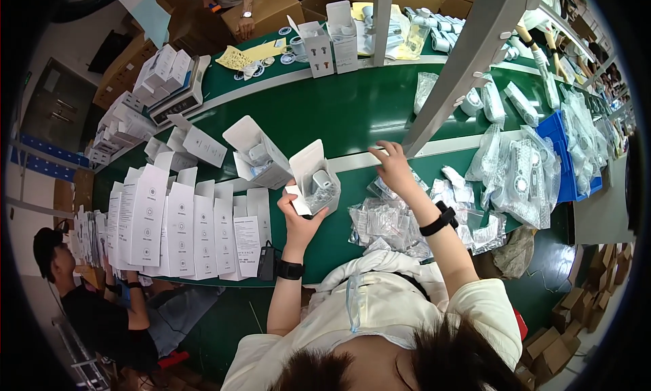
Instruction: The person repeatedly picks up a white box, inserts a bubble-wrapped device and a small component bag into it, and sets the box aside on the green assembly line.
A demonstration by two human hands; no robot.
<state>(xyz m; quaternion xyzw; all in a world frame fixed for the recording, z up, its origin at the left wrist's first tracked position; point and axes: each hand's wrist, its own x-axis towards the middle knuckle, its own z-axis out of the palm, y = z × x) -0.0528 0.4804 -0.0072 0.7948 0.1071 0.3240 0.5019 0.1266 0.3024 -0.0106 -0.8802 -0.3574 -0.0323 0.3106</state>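
Observation:
My left hand (301, 218) grips the lower near side of a white carton (330, 200) whose flap stands up. Inside that carton show a white device and clear plastic wrap. Just left of it, a second open carton (271, 174) also has a white item inside. My right hand (395, 166) hovers empty with its fingers apart, above the far edge of a pile of small clear plastic packets (383, 218). What lies directly beneath the right hand is partly hidden.
Several upright white boxes (203, 235) line the table's left. Bubble-wrapped devices (522, 177) lie at right beside a blue bin (553, 130). A grey metal post (461, 79) rises beyond my right hand. A black device (268, 262) stands near the front edge. Another person (102, 309) sits at left.

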